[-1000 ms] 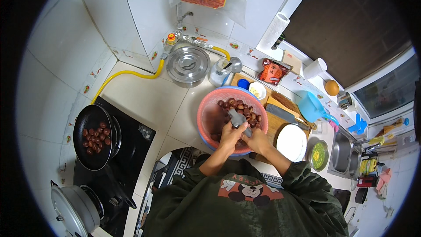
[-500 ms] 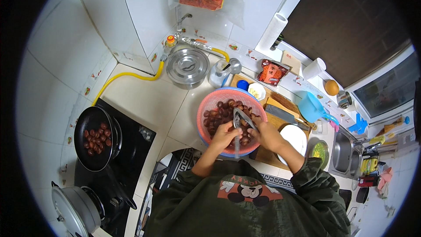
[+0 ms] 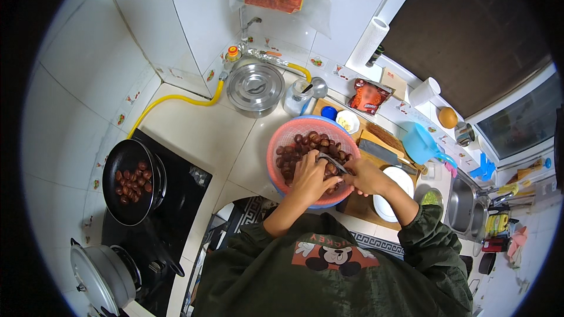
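Note:
A pink mesh basket (image 3: 275,147), nested in a blue basin (image 3: 275,185), is filled with brown chestnuts (image 3: 311,141). My right hand (image 3: 367,177) closes on the handle end of a grey metal scissor-like tool (image 3: 331,161), held over the chestnuts at the basket's near right. My left hand (image 3: 310,181) is bent over the basket beside the tool's other end, its thumb pointing right. Its curled fingers reach down among the chestnuts; whatever lies beneath them is hidden.
Left on the black stove (image 3: 182,199), a frying pan (image 3: 126,211) holds more chestnuts, with a grey pot (image 3: 111,273) nearer. A lidded steel pot (image 3: 255,97) stands behind. Right of the basket lie a cleaver (image 3: 378,151), white plate (image 3: 385,208) and blue ladle (image 3: 418,141).
My left hand has moved forward and its fingers have curled down over the chestnuts. The tool has tipped lower toward the basket, and my right hand has turned with it.

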A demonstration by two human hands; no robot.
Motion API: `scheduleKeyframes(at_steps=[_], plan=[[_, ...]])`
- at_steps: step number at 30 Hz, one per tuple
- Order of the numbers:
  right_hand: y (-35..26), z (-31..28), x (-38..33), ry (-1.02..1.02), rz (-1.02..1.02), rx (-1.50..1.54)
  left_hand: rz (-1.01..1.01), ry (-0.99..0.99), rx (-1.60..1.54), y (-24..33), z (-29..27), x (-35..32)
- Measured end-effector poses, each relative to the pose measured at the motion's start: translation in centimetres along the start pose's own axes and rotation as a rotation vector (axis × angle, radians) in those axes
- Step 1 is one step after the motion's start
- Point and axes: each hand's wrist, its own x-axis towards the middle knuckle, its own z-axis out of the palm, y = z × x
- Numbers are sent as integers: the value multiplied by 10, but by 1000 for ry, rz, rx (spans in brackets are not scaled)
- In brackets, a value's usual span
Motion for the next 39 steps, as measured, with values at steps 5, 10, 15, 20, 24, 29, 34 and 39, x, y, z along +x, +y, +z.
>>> scheduleKeyframes(at_steps=[5, 10, 15, 20, 24, 29, 34, 39], plan=[[0, 1, -4, -14, -42, -36, 35, -19, -93, -7, 1, -1], [3, 1, -5, -15, -71, -83, 17, -62, -194, -8, 2, -2], [9, -20, -1, 122, -48, -100, 251, 87, -209, -11, -10, -2], [6, -26, -1, 280, -168, -140, -11, 55, -768, -6, -53, -8], [7, -34, -7, 300, -250, -245, -177, 293, -951, -37, -92, -32], [-1, -38, -25, 322, -167, -132, -429, 789, -187, -113, -181, -75], [-3, -40, -24, 347, -168, -103, -745, 933, 591, -181, -277, -172], [-1, -47, -21, 346, -236, -166, -1290, 498, 511, -212, -312, -197]])
